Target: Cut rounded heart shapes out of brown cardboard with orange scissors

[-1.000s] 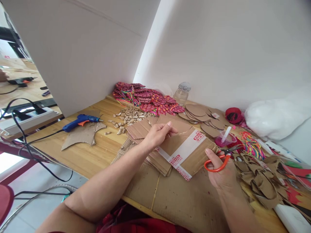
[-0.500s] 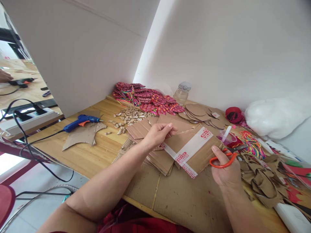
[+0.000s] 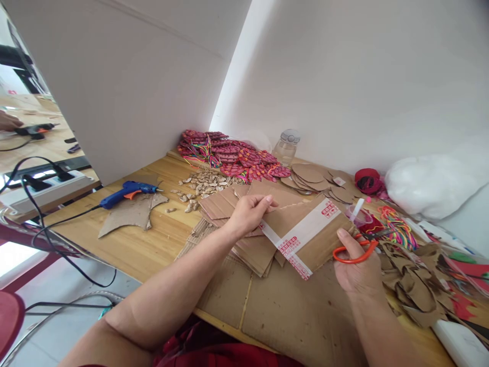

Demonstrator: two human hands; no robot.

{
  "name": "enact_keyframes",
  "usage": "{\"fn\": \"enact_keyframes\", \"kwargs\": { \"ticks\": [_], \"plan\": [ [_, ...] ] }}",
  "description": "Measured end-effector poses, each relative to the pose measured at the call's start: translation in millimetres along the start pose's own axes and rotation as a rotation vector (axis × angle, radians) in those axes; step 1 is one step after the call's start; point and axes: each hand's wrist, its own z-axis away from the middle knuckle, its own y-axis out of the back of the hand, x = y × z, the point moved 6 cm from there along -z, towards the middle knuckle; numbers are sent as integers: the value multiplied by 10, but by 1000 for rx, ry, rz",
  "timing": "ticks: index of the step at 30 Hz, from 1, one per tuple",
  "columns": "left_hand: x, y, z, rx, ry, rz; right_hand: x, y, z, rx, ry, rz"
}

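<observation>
A brown cardboard piece point(image 3: 321, 237), crossed by white packing tape with red print, is held up at a tilt between my two hands. My left hand point(image 3: 250, 213) is closed at its upper left edge, the fingertips partly hidden. At the opposite edge, the thumb of my right hand point(image 3: 357, 267) presses on the cardboard. That same hand also carries orange-handled scissors point(image 3: 355, 253), their blades pointing away to the right. Below the held piece lies a stack of cut cardboard point(image 3: 254, 252).
Left on the table, a blue glue gun point(image 3: 128, 193) rests on a cardboard scrap point(image 3: 130, 216). Peanut shells point(image 3: 206, 183), pink decorated pieces point(image 3: 237, 155), a bottle point(image 3: 286, 145) and cardboard discs point(image 3: 309, 174) stand behind. Cardboard offcuts point(image 3: 414, 285) and coloured cords point(image 3: 399, 227) crowd the right.
The cardboard piece has shifted slightly to the right, together with my right hand and the scissors. My left hand has barely moved.
</observation>
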Motion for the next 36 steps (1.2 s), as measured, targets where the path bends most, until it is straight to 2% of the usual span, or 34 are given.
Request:
{"fn": "enact_keyframes", "kwargs": {
  "ticks": [4,10,18,25,32,36],
  "plan": [
    [-20,-67,31,-101,65,63,31,-13,20,35,-98,-98],
    [-34,-48,46,12,104,182,-44,-65,66,51,-157,-178],
    [-41,-77,35,-52,110,209,-19,-41,67,54,-173,-193],
    [-56,-65,49,29,119,244,-72,-89,91,63,-201,-212],
    [-24,-95,45,-20,96,269,-53,-91,72,9,-205,-188],
    [-38,-64,41,34,75,220,-45,-106,80,-13,-186,-186]
  ]
}}
